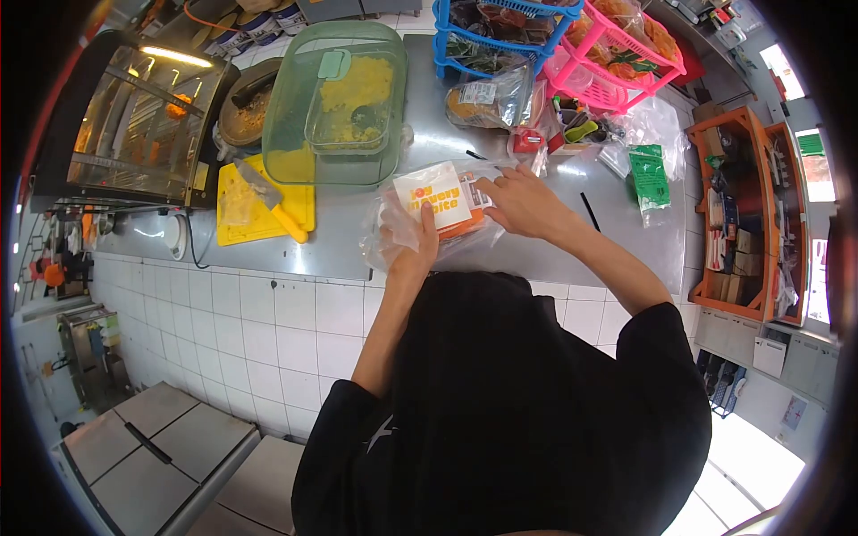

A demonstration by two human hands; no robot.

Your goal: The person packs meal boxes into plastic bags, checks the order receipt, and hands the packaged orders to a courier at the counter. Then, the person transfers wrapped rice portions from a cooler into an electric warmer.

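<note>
Over the steel counter I have a clear plastic bag (380, 234) with orange packaging (454, 230) showing inside it. A white card (433, 195) with yellow and orange lettering lies on top of the bag. My left hand (415, 239) grips the bag and card from the near side, thumb over the card's lower edge. At the bag's right side, my right hand (518, 201) has its fingers bent against the plastic, beside a small printed label (475, 189). Whether those fingertips pinch the plastic is hard to see.
Left on the counter (335, 232) are a yellow cutting board (234, 234) with a knife (273, 201) and a large green tub (281, 107). Blue baskets (490, 71), pink baskets (585, 89), a bagged bun (478, 105) and a green packet (649, 177) stand behind and right.
</note>
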